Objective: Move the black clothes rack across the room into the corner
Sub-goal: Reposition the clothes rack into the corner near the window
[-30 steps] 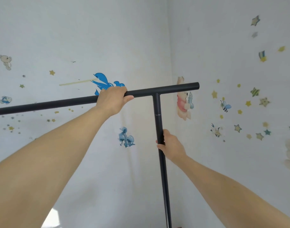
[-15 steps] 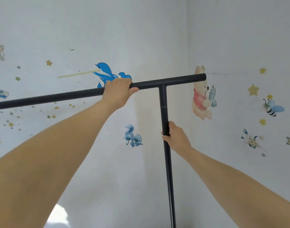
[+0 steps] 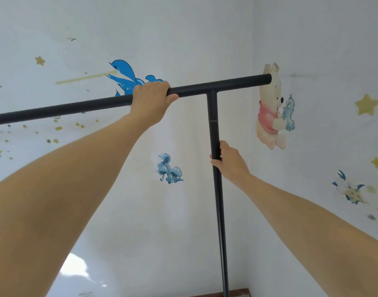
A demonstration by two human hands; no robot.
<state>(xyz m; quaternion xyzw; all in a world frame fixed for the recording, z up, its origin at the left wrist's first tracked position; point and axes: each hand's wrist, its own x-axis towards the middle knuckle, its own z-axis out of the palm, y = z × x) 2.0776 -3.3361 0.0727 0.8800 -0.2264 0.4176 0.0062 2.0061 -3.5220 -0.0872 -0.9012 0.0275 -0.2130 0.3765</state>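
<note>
Nearly done imo. Left hand (image 3: 150, 99) clamped on rack (image 3: 213, 129) top bar, right hand (image 3: 231, 162) wrapped round upright below. Corner (image 3: 253, 189) just beyond grip; set-down left, feet unseen.

Reaching both bare arms forward and upward. Wrapping left hand (image 3: 150, 99) over the top bar of the black clothes rack (image 3: 213, 129), knuckles up, thumb tucked beneath, just left of the upright post. Gripping that post with right hand (image 3: 228, 161) lower down, fingers curled around it, forearm angling in from the lower right.
</note>
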